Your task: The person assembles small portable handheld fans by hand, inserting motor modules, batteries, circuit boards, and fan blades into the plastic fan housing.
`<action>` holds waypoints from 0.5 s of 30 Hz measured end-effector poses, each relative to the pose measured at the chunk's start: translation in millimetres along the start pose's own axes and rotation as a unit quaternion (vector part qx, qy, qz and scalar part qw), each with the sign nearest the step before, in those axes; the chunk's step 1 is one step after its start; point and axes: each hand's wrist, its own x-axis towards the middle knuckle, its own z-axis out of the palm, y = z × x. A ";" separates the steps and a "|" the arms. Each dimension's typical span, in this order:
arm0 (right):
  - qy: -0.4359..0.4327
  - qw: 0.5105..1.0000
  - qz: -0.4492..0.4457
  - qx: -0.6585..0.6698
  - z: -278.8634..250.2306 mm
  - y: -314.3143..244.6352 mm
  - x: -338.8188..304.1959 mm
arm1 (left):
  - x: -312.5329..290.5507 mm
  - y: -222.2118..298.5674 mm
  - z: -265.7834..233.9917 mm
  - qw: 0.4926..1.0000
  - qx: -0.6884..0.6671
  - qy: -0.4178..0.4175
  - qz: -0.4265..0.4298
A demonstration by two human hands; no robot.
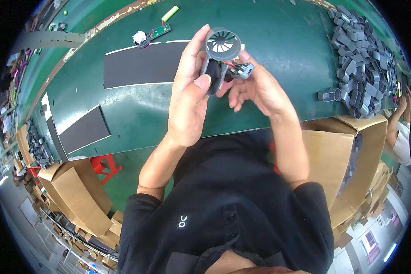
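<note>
My left hand (187,102) is closed around the grey plastic housing of a small handheld fan (208,82), its thumb pressed on the near side. A round grille (223,44) with radiating ribs tops the housing. Red wires run from the open housing to a small circuit board with a grey end piece (245,71). My right hand (265,86) is at that board, thumb behind it and the other fingers curled below. Its exact grip is partly hidden by the parts.
Grey plastic housings (363,64) lie heaped at the right of the green table (146,109). Black mats (137,66) lie at left. Behind them sits a motor wired to a board (160,31) and a light green battery (170,13). Cardboard boxes (77,192) flank me; another person's hand (403,105) shows far right.
</note>
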 end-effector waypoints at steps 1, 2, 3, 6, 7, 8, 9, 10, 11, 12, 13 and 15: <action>-0.035 0.998 -0.009 0.049 -3.5 2.2 2.2 | -1.1 0.1 0.8 1.000 0.012 0.014 -0.006; -0.035 0.998 -0.009 0.049 -2.1 2.7 2.5 | -1.8 0.0 1.1 0.999 0.024 0.029 -0.011; 0.007 0.995 -0.071 0.073 0.5 3.2 3.3 | -1.2 -1.0 0.3 0.999 0.024 0.028 -0.011; 0.061 0.975 -0.204 0.066 1.4 2.8 1.3 | -2.0 -7.0 -4.5 0.995 0.082 0.049 0.010; 0.073 0.958 -0.274 0.035 1.0 1.5 -0.4 | -2.1 -10.4 -7.6 0.995 0.085 0.049 0.004; 0.072 0.955 -0.288 0.017 1.5 -2.6 -3.0 | -1.8 -12.1 -9.6 0.995 0.088 0.048 -0.002; 0.072 0.955 -0.288 0.017 2.7 -5.4 -4.8 | -0.4 -12.6 -9.8 0.995 0.088 0.048 -0.003; 0.059 0.949 -0.309 -0.003 3.8 -7.8 -6.3 | 0.9 -13.1 -9.8 0.994 0.101 0.041 -0.004; 0.044 0.942 -0.330 -0.024 4.7 -9.6 -7.5 | 1.7 -13.3 -9.6 0.993 0.115 0.033 -0.005; 0.045 0.943 -0.330 -0.024 5.5 -10.2 -8.4 | 2.0 -12.6 -9.0 0.993 0.115 0.033 -0.005; 0.050 0.943 -0.323 -0.056 6.3 -10.7 -9.1 | 2.3 -10.9 -8.0 0.993 0.114 0.019 -0.017; 0.075 0.927 -0.339 -0.140 8.4 -12.4 -7.5 | 1.7 -11.3 -8.5 0.988 0.157 0.002 -0.016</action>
